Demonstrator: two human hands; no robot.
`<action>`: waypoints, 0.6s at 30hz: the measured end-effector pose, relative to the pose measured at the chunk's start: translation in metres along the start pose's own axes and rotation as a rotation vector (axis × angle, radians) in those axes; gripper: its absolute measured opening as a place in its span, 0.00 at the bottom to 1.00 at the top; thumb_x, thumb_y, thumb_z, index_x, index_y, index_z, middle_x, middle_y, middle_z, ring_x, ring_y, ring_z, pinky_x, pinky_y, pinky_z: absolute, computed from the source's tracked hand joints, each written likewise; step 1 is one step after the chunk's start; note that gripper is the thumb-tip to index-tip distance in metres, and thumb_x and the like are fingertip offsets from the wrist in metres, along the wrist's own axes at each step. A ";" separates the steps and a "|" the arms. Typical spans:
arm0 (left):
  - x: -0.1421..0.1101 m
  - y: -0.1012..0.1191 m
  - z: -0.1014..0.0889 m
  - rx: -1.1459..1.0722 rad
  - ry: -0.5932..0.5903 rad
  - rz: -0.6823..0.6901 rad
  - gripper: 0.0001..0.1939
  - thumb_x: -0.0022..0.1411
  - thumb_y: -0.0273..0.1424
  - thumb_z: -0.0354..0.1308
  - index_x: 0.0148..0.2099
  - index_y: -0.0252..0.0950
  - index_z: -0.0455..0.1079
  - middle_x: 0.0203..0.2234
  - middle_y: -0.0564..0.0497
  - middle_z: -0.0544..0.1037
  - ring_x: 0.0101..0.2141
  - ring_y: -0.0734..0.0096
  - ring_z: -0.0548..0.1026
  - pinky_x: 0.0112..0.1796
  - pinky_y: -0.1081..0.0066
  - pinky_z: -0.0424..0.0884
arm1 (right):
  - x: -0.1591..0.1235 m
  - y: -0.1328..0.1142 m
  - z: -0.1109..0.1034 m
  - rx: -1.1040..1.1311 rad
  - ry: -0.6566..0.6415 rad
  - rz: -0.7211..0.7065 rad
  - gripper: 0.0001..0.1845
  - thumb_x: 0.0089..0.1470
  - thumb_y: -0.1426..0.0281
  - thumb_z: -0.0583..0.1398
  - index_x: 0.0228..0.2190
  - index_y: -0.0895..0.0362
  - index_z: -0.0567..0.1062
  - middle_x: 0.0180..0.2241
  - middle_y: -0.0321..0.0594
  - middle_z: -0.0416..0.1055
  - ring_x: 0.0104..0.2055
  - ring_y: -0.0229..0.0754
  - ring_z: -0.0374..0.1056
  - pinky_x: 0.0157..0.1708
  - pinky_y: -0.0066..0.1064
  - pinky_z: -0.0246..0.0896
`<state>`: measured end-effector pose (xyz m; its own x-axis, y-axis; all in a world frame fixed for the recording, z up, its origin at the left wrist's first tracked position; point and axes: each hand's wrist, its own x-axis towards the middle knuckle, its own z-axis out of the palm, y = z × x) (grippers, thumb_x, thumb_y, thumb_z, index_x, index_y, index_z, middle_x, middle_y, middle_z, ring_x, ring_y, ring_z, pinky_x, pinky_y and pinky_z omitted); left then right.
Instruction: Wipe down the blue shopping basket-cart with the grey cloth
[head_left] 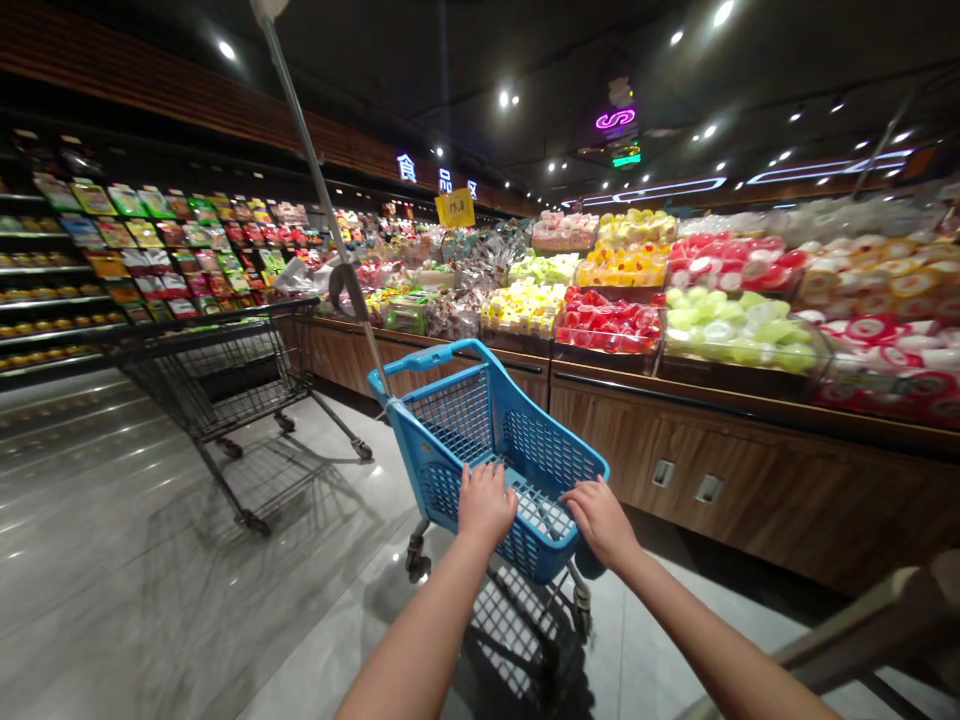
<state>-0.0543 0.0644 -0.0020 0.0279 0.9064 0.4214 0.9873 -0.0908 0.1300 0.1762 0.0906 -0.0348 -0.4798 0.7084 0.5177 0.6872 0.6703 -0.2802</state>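
A small blue plastic shopping cart [540, 420] with lattice sides stands in front of me, its basket showing only its bare mesh floor. My left hand [486, 505] is closed over the left part of the cart's near rim, fingers pointing into the basket. On the right side of the same rim, my right hand [601, 522] grips near the corner, its fingers curled over the edge. A tall grey pole [322, 195] rises from the cart's far left corner, beside the blue handle bar [431, 358].
A black wire shopping cart [225, 380] stands to the left on the grey tiled floor [315, 560]. Wooden display counters [622, 425] with bins of wrapped sweets run along the right, close to the blue cart. Shelves of packets [172, 240] line the far left. A blurred beige beam [847, 640] crosses the lower right.
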 end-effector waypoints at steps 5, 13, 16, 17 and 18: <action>-0.008 -0.001 -0.007 0.015 -0.005 0.002 0.21 0.64 0.34 0.48 0.55 0.33 0.70 0.49 0.41 0.76 0.52 0.55 0.69 0.62 0.50 0.48 | -0.017 -0.052 0.007 0.046 0.001 -0.026 0.16 0.65 0.67 0.48 0.38 0.50 0.75 0.37 0.39 0.74 0.47 0.46 0.65 0.60 0.55 0.45; -0.028 -0.011 -0.020 0.011 -0.024 0.034 0.22 0.62 0.32 0.50 0.57 0.35 0.70 0.55 0.43 0.73 0.58 0.57 0.65 0.62 0.53 0.51 | -0.039 -0.072 0.003 0.105 -0.028 -0.163 0.11 0.63 0.66 0.51 0.40 0.51 0.73 0.39 0.39 0.73 0.48 0.46 0.64 0.60 0.51 0.47; -0.034 -0.013 -0.025 0.001 -0.036 0.044 0.22 0.62 0.32 0.50 0.57 0.35 0.70 0.56 0.43 0.72 0.59 0.56 0.64 0.62 0.52 0.51 | -0.040 -0.058 -0.003 0.090 -0.081 -0.214 0.12 0.64 0.66 0.50 0.41 0.52 0.73 0.37 0.39 0.72 0.44 0.44 0.65 0.60 0.50 0.47; -0.035 -0.013 -0.026 -0.003 -0.044 0.046 0.22 0.62 0.32 0.50 0.56 0.35 0.70 0.56 0.43 0.71 0.59 0.56 0.64 0.62 0.52 0.51 | -0.040 -0.052 -0.005 0.079 -0.095 -0.221 0.13 0.64 0.65 0.50 0.41 0.52 0.73 0.37 0.39 0.72 0.44 0.43 0.66 0.60 0.50 0.47; -0.036 -0.013 -0.027 -0.008 -0.054 0.046 0.22 0.62 0.32 0.50 0.56 0.36 0.71 0.57 0.43 0.71 0.60 0.55 0.63 0.62 0.51 0.51 | -0.039 -0.046 -0.006 0.069 -0.108 -0.224 0.13 0.64 0.65 0.49 0.41 0.52 0.73 0.36 0.39 0.72 0.43 0.43 0.66 0.60 0.50 0.48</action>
<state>-0.0727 0.0222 0.0053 0.0820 0.9220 0.3783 0.9835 -0.1362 0.1187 0.1668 0.0302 -0.0371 -0.6736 0.5576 0.4851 0.5204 0.8239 -0.2245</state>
